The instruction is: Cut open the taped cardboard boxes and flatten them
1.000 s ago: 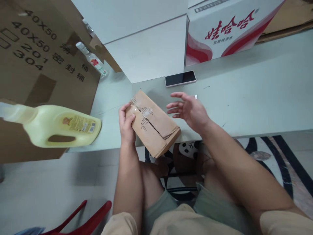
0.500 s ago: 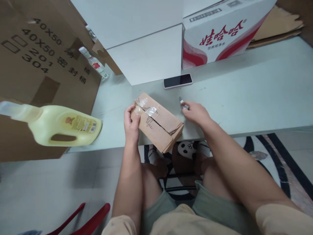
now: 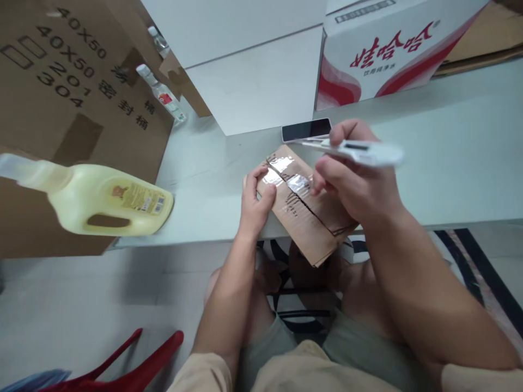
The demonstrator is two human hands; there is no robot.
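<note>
My left hand grips the left end of a small brown cardboard box, thumb on top. Clear tape and dark markings run along the seam of its upper face. The box lies tilted at the table's front edge, its near corner sticking out over it. My right hand is closed round a white utility knife, held above the box's right side, its thin blade end pointing left. The knife is slightly blurred. Right-hand fingers cover part of the box. Just behind, a phone lies flat.
A yellow jug stands at the left by a large carton. A clear bottle is behind it. White boxes and a red-and-white carton line the back of the pale table. A red chair part shows at lower left.
My right hand has lifted off the table with the utility knife and come over the box, the knife now raised. My left hand and the box have shifted right in view.
</note>
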